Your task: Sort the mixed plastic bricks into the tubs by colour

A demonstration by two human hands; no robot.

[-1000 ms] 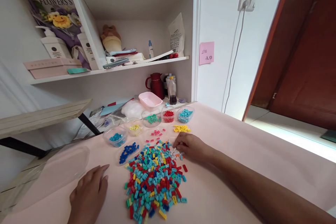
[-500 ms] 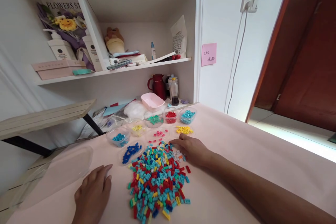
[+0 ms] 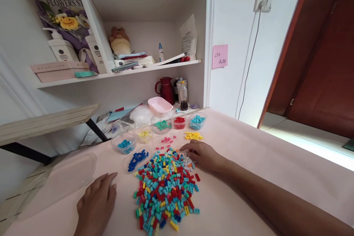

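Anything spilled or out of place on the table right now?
Nothing stands out. The mixed brick pile lies loose but together, right hand at its far edge, left hand flat beside it; the sorting tubs stand upright.

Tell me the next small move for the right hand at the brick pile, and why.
Probably pinch one small brick at the far edge of the mixed pile of coloured plastic bricks: the right hand rests there, fingertips down, while the clear tubs of sorted bricks stand just beyond.
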